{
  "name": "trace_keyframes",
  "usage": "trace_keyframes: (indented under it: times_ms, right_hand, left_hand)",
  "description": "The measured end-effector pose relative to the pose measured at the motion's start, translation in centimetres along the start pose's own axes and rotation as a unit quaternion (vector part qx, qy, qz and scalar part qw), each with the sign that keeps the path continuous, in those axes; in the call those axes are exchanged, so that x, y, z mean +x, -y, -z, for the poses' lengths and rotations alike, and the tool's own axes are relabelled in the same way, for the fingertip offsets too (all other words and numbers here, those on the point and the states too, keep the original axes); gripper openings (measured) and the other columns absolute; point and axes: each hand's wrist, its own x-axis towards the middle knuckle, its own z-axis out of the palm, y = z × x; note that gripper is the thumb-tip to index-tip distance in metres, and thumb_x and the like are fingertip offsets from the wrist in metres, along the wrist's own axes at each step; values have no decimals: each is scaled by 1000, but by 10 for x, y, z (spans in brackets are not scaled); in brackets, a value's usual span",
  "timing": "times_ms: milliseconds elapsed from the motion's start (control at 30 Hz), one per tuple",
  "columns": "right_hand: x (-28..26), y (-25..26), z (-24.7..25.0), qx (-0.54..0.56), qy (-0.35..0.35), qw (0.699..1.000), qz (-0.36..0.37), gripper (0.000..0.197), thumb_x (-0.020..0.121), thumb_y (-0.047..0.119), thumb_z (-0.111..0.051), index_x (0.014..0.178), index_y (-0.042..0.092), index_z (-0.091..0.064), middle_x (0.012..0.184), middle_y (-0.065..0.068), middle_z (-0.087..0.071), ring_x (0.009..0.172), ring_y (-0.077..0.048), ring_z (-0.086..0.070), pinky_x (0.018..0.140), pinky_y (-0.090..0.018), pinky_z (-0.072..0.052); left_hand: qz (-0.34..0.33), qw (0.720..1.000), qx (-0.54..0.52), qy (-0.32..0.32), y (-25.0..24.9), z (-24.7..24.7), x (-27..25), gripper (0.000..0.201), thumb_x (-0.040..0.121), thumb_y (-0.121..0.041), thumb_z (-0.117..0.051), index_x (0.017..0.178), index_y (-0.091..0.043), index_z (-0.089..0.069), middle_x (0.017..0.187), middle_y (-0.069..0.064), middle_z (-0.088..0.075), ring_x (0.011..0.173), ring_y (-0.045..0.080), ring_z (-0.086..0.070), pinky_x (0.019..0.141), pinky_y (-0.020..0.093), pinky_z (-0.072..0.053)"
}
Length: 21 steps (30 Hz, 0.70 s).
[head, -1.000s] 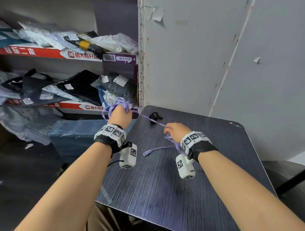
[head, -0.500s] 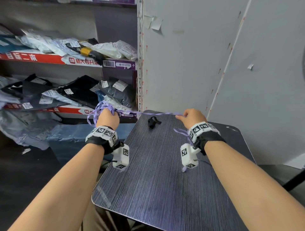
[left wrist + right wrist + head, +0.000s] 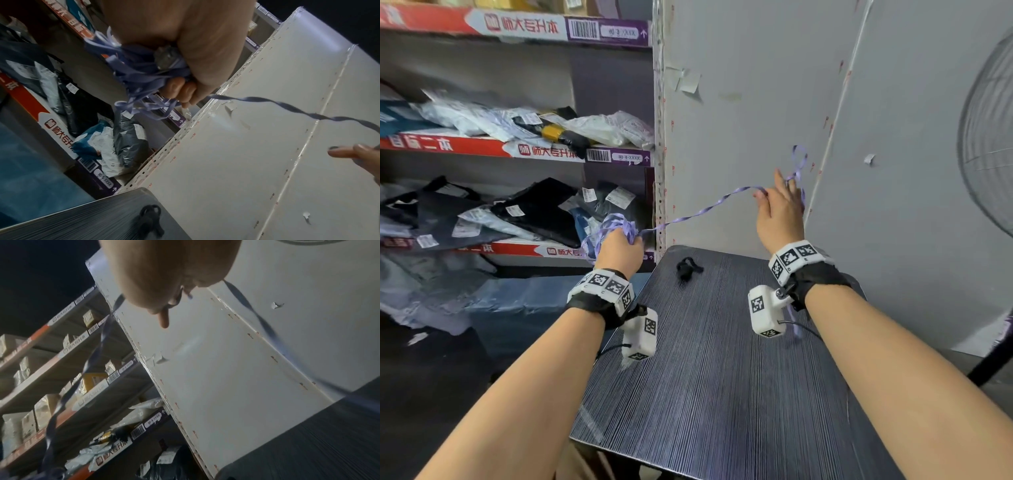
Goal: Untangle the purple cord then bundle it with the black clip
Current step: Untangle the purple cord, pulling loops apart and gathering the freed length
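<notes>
Above the counter's far edge, both hands are holding the cord in the air. The left hand is gripping a tangled wad of it, fingers curled tight round the loops, out past the counter's left corner in front of the shelves. From that fist a single twisted strand is running up and rightward to the right hand, which is raised higher, close to the grey wall. There the cord is passing between thumb and fingers and looping above them, with one finger sticking out straight; how firmly this grip is closing on the strand, I cannot tell. A loose tail is hanging down beside the right wrist. The clip is lying on the counter near its far edge, between the two hands and below the strand, touched by neither.
</notes>
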Motion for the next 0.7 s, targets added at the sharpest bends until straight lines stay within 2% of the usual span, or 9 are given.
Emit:
trace_keyframes:
  times_ms: [67,100,167,233,267,333,433,567,700]
  right_hand:
    - [4,10,13,25,2,1000,-12,32,100,18,-34,100,3,-62,140,-12,-47,133,-25,-37,106,-25,-19]
    - [5,13,17,72,20,996,-43,31,100,18,-33,99,3,-60,126,-14,-58,116,-24,-50,95,-25,-30]
    - [6,13,18,146,137,972,-125,30,100,20,-32,104,5,-58,101,-12,-66,84,-23,-59,77,-30,-44]
    - [-3,8,14,73,309,933,-171,32,100,24,-35,122,7,-52,109,-14,-64,78,-26,-63,68,-33,-50]
    - [-8,3,11,18,350,922,-166,34,100,26,-40,128,10,-49,117,-13,-61,79,-28,-64,67,-34,-52]
    - [-18,-3,6,-7,339,930,-143,35,97,25,-47,131,14,-49,121,-10,-59,78,-26,-66,67,-32,-55]
    - [-28,-4,-3,-19,290,955,-57,25,95,19,-49,116,16,-62,116,-6,-65,96,-23,-63,82,-30,-49]
    - [-43,8,-12,78,253,964,-1,24,94,15,-47,109,18,-66,107,2,-65,95,-15,-59,87,-28,-47]
    - [-53,20,-22,177,230,956,33,24,89,11,-54,109,17,-66,108,0,-68,100,-15,-62,95,-32,-49]
  left_hand:
    - [-18,1000,-11,2,-7,0,-3,39,92,-15,-48,55,-15,-36,53,4,-39,55,24,-41,50,28,-29]
    - [-25,1000,-15,10,-11,1,-4,40,92,-15,-48,54,-15,-36,52,5,-39,53,22,-39,48,27,-28]
    - [-41,999,-18,25,-19,1,-7,42,92,-14,-48,53,-14,-34,52,5,-38,50,20,-36,47,25,-26]
    - [-58,997,-12,47,-25,0,-12,44,92,-15,-48,51,-14,-33,51,6,-36,51,22,-36,48,25,-24]
    - [-67,996,-12,60,-28,-1,-14,46,92,-15,-49,50,-15,-31,50,5,-35,51,22,-35,48,26,-23]
    - [-79,993,-10,86,-31,-4,-18,48,92,-16,-50,49,-15,-29,49,5,-33,50,23,-33,49,28,-21]
    - [-89,989,-12,115,-36,-11,-26,46,93,-17,-51,52,-11,-32,50,5,-34,50,22,-33,49,28,-23]
    - [-99,982,-39,153,-37,-22,-29,28,91,-23,-55,68,-8,-51,59,12,-45,55,22,-42,60,28,-35]
    - [-105,972,-104,181,-41,-25,-31,32,91,-24,-58,62,-12,-52,60,6,-53,56,17,-50,61,28,-41]
